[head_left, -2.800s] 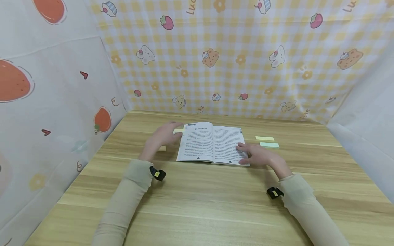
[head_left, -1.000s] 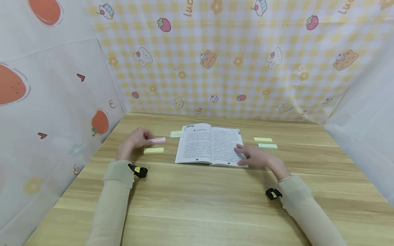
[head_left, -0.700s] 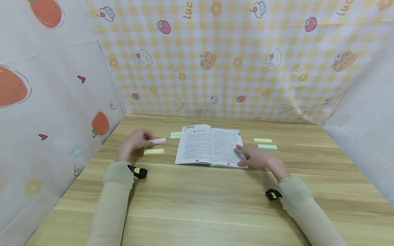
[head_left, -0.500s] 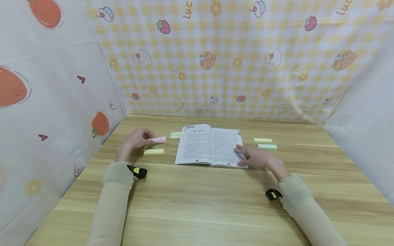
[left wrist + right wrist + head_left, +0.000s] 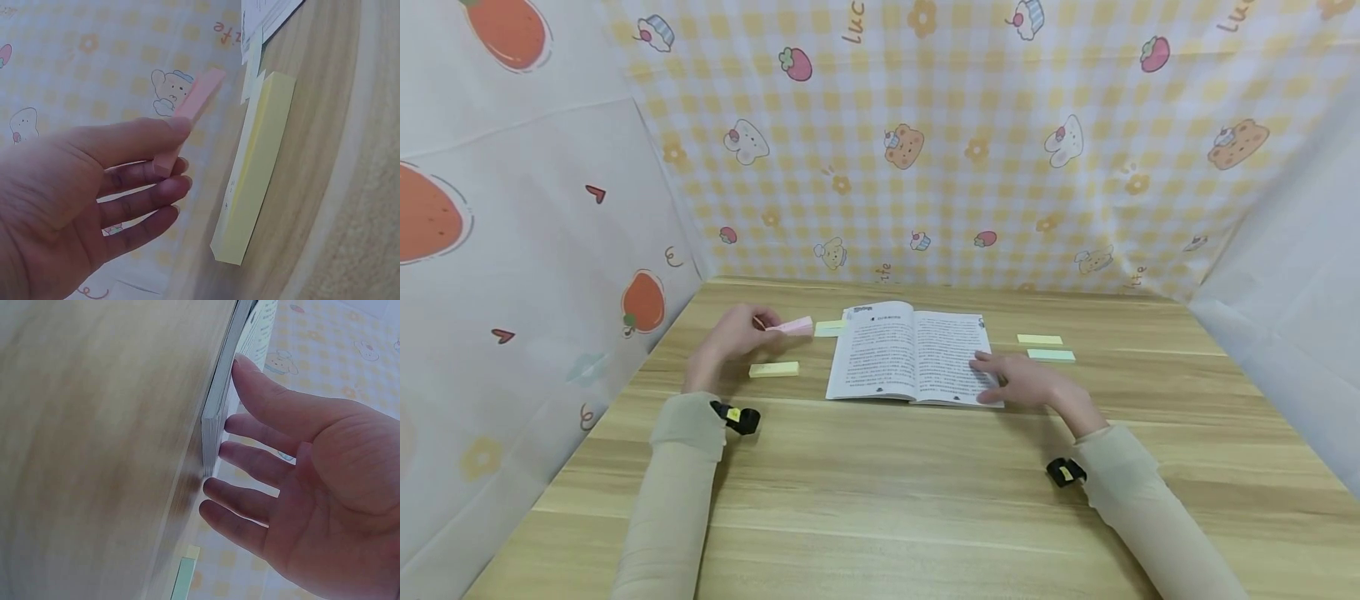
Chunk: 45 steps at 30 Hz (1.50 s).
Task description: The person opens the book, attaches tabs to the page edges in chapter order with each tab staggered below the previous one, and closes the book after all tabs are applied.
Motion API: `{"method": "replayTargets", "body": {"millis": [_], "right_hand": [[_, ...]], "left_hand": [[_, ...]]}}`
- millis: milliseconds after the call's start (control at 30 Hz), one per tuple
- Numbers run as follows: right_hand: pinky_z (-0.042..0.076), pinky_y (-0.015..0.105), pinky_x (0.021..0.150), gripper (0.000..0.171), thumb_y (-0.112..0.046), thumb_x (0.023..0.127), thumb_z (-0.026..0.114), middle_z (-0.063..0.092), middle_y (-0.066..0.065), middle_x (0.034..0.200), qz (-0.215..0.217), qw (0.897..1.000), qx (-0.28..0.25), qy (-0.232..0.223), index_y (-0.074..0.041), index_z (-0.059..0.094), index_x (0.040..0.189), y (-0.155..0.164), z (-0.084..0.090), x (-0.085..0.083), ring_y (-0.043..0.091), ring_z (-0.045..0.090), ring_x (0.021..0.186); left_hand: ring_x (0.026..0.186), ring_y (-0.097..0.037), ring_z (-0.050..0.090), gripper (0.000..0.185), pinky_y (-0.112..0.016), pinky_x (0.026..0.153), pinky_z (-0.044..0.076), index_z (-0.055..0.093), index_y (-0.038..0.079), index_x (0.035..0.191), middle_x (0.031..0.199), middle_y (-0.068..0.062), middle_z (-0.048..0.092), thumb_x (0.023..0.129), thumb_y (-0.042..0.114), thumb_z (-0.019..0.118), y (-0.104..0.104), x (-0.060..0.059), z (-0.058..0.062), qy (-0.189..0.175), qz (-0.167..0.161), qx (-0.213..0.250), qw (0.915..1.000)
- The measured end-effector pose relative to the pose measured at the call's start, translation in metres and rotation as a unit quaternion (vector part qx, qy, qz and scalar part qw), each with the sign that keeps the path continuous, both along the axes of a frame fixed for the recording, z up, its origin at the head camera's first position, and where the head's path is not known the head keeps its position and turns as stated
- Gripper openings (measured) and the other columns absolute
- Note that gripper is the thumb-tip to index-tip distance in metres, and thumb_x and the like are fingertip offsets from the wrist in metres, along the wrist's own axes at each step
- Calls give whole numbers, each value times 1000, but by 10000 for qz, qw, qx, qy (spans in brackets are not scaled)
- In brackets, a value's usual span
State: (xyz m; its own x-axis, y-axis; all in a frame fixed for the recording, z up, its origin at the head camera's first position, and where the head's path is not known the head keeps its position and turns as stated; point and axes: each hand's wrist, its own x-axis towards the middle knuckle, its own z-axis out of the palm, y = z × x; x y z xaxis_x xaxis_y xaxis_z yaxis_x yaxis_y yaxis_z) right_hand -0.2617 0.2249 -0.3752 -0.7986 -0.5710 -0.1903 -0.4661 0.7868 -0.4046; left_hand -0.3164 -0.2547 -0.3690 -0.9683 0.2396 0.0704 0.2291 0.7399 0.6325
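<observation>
My left hand pinches a pink sticky-note pad between thumb and fingers; in the left wrist view the pad stands out beyond the thumb. Left of centre, an open book lies on the table. Yellow and green page flags stick out from its left edge, close to the pink pad's end. Nearer me lies a yellow sticky-note pad, large in the left wrist view. My right hand rests at the right page's outer edge, fingers loosely extended, thumb on the page in the right wrist view.
Right of the book, a yellow strip pad and a mint-green one lie one behind the other. The wooden table meets a checked cloth backdrop at the back and a white printed cloth at left.
My left hand left the yellow flag at the book's left edge, moved left to the pink pad, took hold of it and raised it slightly toward the back. My right hand stayed at the book.
</observation>
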Motion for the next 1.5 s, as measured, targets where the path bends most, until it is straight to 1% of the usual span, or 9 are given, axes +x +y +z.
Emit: {"method": "replayTargets", "body": {"millis": [233, 333, 433, 600, 700, 900, 1133, 1300, 1500], "right_hand": [[28, 59, 115, 65, -31, 97, 68, 33, 21, 159, -37, 10000, 42, 15, -1, 46, 150, -2, 0, -1, 45, 29, 144], [29, 60, 114, 62, -29, 97, 68, 34, 24, 158, -59, 10000, -36, 49, -1, 47, 149, -2, 1, 0, 46, 32, 143], [33, 60, 112, 57, -25, 97, 69, 42, 27, 151, -13, 9991, -204, 368, 3, 52, 144, -3, 2, 0, 47, 39, 139], [39, 58, 108, 49, -19, 96, 70, 56, 25, 140, -168, 9943, -470, 940, 5, 57, 137, -4, 7, 0, 44, 48, 133], [40, 58, 107, 47, -16, 96, 70, 58, 23, 138, -272, 9908, -671, 1141, 5, 58, 136, -5, 10, 0, 43, 51, 131], [43, 59, 104, 49, -14, 96, 70, 58, 24, 138, -412, 9840, -957, 1442, 5, 56, 139, -5, 16, 0, 44, 55, 126], [47, 60, 99, 51, -16, 97, 70, 58, 24, 138, -460, 9799, -1161, 1554, 4, 54, 141, -4, 24, 1, 45, 57, 122], [49, 58, 97, 48, -15, 96, 70, 59, 23, 137, -452, 9724, -1427, 1790, 4, 57, 138, -5, 27, 2, 45, 60, 118], [50, 56, 96, 47, -17, 96, 71, 63, 22, 132, -506, 9625, -1722, 2032, 3, 59, 137, -8, 32, 6, 44, 62, 113]], "left_hand": [[89, -26, 60, 22, -37, 78, 47, 70, 1, 104, 96, -12, 67, 94, 21, 72, 7, 1, 8, 193, 110, 109, 9997], [91, -27, 60, 25, -38, 80, 47, 71, 2, 106, 97, -13, 66, 94, 23, 72, 12, 1, 13, 284, 121, 94, 9995], [91, -27, 59, 28, -39, 79, 46, 71, 2, 108, 96, -12, 66, 95, 27, 72, 19, 1, 20, 382, 96, 77, 9992], [86, -26, 59, 28, -37, 77, 47, 72, 1, 107, 92, -11, 67, 93, 25, 74, 33, 3, 31, 708, -113, 12, 9974], [85, -25, 60, 27, -37, 76, 48, 72, 0, 106, 91, -11, 67, 92, 23, 75, 41, 5, 38, 849, -252, -34, 9961], [80, -25, 58, 24, -36, 71, 46, 72, -1, 104, 88, -11, 66, 92, 20, 75, 55, 12, 48, 970, -461, -84, 9942], [76, -22, 56, 19, -34, 67, 46, 72, 1, 100, 86, -8, 65, 91, 17, 75, 69, 16, 52, 1194, -686, -110, 9904], [74, -21, 57, 17, -33, 66, 47, 73, 2, 97, 83, -7, 66, 90, 17, 77, 80, 20, 56, 1356, -886, -62, 9868], [78, -21, 58, 19, -35, 72, 50, 72, 0, 100, 89, -7, 67, 88, 15, 78, 95, 24, 57, 1433, -1244, 0, 9818]]}}
